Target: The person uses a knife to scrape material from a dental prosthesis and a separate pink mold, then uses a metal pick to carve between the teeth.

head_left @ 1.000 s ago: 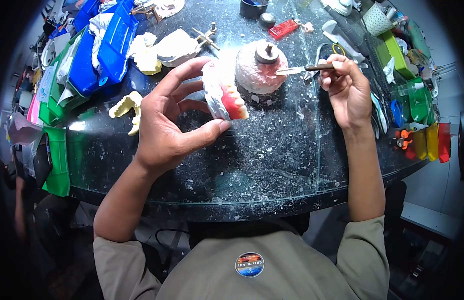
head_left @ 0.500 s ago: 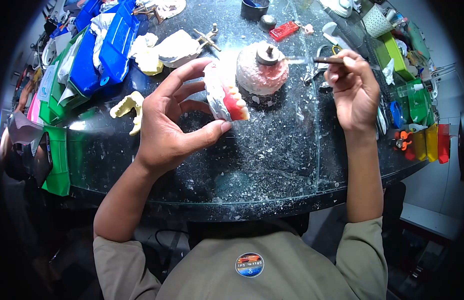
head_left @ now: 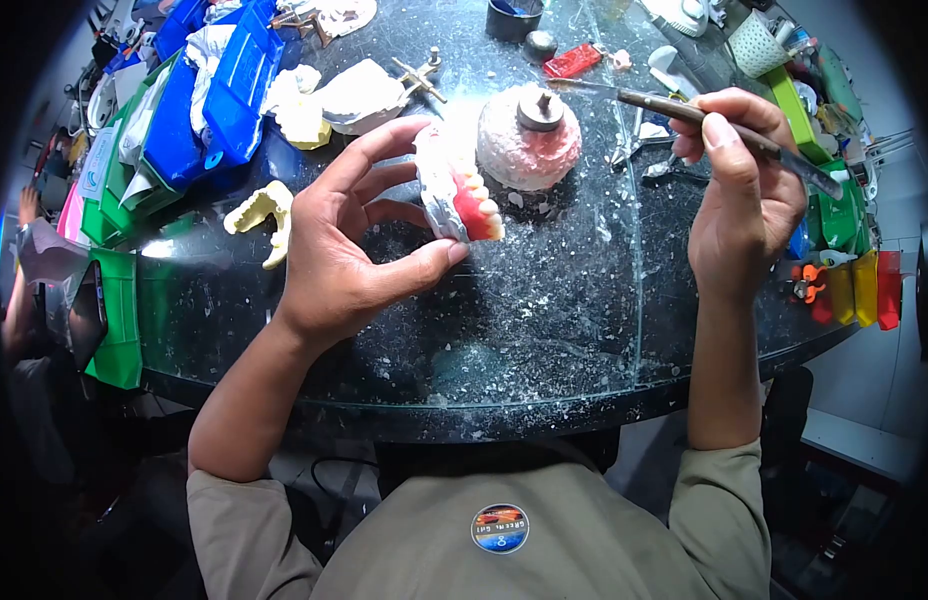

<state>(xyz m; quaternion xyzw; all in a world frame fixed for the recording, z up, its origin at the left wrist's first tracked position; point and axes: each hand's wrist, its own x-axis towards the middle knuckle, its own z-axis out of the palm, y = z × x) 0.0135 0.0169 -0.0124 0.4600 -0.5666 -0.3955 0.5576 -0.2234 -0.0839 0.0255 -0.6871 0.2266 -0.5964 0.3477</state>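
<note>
Between the thumb and fingers of my left hand (head_left: 349,230) is a dental model (head_left: 454,195), a pale plaster base with red wax and a row of ivory teeth facing right. My right hand (head_left: 749,190) grips a long dark-handled metal tool (head_left: 674,108), its thin blade pointing left above the table. Below and left of the blade stands a round pink-and-white lump (head_left: 529,145) with a metal burner (head_left: 540,108) set in its top. Whether a flame burns there I cannot tell.
Blue bins (head_left: 234,90) and green bins (head_left: 114,320) line the left. Plaster pieces (head_left: 359,95), a yellowish arch (head_left: 259,220) and a brass frame (head_left: 421,75) lie behind my left hand. A red wax block (head_left: 574,61) is at the back. A person's arm (head_left: 24,260) shows far left.
My right hand has moved right and turned, so the tool now slants across it with its back end showing. My left hand and the model have barely shifted.
</note>
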